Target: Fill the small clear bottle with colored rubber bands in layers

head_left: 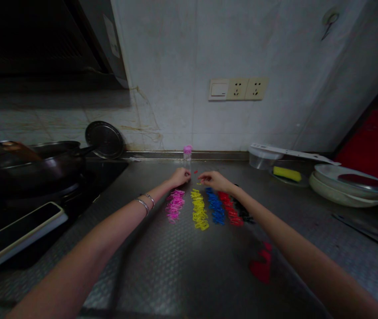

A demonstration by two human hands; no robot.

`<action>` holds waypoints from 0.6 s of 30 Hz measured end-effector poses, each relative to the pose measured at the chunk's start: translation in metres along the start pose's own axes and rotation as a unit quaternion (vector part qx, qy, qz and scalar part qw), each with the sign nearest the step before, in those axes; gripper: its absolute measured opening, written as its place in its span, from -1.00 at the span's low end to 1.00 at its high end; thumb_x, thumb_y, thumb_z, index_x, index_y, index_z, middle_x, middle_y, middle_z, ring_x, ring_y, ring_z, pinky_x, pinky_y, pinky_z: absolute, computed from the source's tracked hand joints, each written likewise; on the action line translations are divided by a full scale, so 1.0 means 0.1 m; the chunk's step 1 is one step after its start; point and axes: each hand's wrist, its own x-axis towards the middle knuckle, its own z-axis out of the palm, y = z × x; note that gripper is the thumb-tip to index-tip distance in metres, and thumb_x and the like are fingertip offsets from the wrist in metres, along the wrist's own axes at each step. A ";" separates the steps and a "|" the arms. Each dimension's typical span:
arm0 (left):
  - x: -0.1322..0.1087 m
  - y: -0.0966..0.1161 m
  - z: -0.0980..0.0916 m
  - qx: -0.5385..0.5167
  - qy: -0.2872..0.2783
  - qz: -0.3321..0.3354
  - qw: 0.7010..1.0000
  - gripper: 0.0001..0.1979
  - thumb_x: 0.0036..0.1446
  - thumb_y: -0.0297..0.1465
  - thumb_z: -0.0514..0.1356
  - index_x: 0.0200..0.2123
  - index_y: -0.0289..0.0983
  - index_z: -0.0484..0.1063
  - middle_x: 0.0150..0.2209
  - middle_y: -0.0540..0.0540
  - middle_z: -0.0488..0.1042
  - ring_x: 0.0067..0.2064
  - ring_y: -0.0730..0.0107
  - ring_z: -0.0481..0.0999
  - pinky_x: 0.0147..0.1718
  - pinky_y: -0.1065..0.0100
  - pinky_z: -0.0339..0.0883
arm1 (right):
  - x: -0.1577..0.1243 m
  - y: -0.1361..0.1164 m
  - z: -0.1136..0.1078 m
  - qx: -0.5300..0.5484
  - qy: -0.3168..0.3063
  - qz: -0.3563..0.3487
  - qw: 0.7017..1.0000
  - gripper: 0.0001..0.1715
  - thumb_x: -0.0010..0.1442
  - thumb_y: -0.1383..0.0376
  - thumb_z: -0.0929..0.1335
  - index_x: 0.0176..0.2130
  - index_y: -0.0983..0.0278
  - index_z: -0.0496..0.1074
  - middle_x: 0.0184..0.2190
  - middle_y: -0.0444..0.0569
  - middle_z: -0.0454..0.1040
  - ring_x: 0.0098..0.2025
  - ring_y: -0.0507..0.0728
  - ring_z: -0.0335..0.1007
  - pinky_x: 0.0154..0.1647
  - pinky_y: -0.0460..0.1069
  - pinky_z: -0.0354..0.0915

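My left hand (181, 176) is closed at the back of the steel counter, its fingertips pinched beside a small clear bottle with a pink cap (188, 149). What those fingertips hold is too small to make out. Opposite it, my right hand (216, 180) is bent down in a pinch, close to a tiny yellow piece (199, 183); whether it grips anything is unclear. Small elastic-looking bands lie in rows below the hands: pink bands (175, 204), yellow bands (199, 210), blue bands (215, 206), red bands (230, 209) and black bands (244, 212), the last partly behind my right forearm.
A tiny red piece (196, 172) lies between the hands. Left are a phone (19, 230), a pan (52, 159) and a round lid (105, 140). At right stand a plastic tub (261, 159), a yellow sponge (287, 174), stacked bowls (341, 190) and a knife-like blade (368, 232).
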 end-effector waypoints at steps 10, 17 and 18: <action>0.13 0.18 0.04 0.002 0.003 0.012 1.000 -0.71 -0.01 -0.41 0.04 -0.35 -0.42 0.52 -0.53 -0.10 0.45 -0.53 0.50 0.27 -0.48 0.46 0.13 | -0.04 0.05 -0.03 0.081 0.002 0.024 0.996 -0.66 -0.05 0.44 0.28 -0.21 0.39 0.44 -0.46 -0.07 0.48 -0.43 -0.01 0.35 -0.37 -0.11 0.28; 0.04 0.09 0.02 -0.007 0.006 0.016 1.000 -0.75 -0.06 -0.44 0.03 -0.49 -0.43 0.49 -0.64 0.01 0.32 -0.55 0.54 0.20 -0.54 0.49 0.03 | 0.00 -0.18 0.21 0.117 -0.043 0.006 0.992 -0.67 -0.09 0.46 0.27 -0.26 0.39 0.45 -0.48 -0.07 0.48 -0.47 -0.01 0.34 -0.45 -0.14 0.25; 0.03 0.08 0.02 -0.005 0.008 0.014 1.000 -0.74 -0.06 -0.44 0.03 -0.50 -0.43 0.49 -0.63 0.01 0.33 -0.55 0.54 0.20 -0.53 0.49 0.03 | 0.01 -0.19 0.23 0.109 -0.043 0.003 0.993 -0.68 -0.10 0.47 0.26 -0.29 0.38 0.46 -0.49 -0.07 0.48 -0.47 -0.01 0.34 -0.44 -0.14 0.25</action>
